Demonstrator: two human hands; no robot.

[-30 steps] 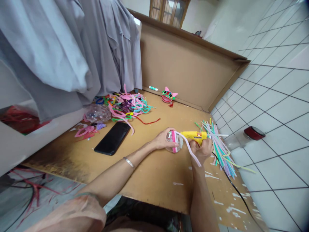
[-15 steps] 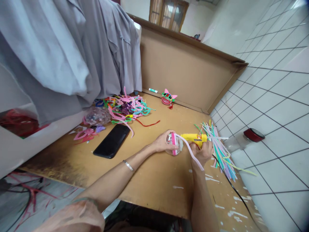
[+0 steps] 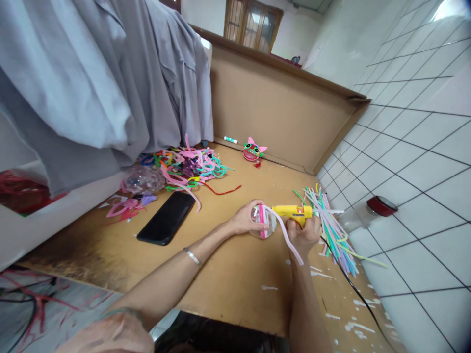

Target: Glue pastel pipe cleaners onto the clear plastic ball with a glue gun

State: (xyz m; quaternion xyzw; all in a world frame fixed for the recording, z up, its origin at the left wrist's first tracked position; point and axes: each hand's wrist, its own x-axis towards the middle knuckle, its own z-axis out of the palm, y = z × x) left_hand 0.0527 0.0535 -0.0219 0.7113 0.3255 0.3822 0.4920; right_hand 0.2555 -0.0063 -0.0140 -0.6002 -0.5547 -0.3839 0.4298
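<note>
My left hand [image 3: 247, 218] is wrapped round a small clear plastic piece [image 3: 270, 223] with a bright pink band around it. From the top of that piece a pale pink pipe cleaner [image 3: 287, 235] curves down to the right, its lower end over my right wrist. My right hand [image 3: 304, 232] grips a yellow glue gun [image 3: 292, 211], whose nozzle points left, close to the upper right of the clear piece. A white glue stick [image 3: 329, 211] sticks out of the gun's back, and a black cord runs down to the right.
Left of my hands lie a black phone [image 3: 166, 218], tangled pipe cleaners [image 3: 198, 164] and a clear plastic item [image 3: 143, 179]. At the back are a decorated pink-eared face [image 3: 252, 151] and a marker [image 3: 230, 139]. Straight pipe cleaners [image 3: 333, 230] and a red-lidded jar [image 3: 381, 206] stand right.
The view has shifted slightly, moving the scene a little to the left. Both hands keep their holds on the clear piece and the glue gun.
</note>
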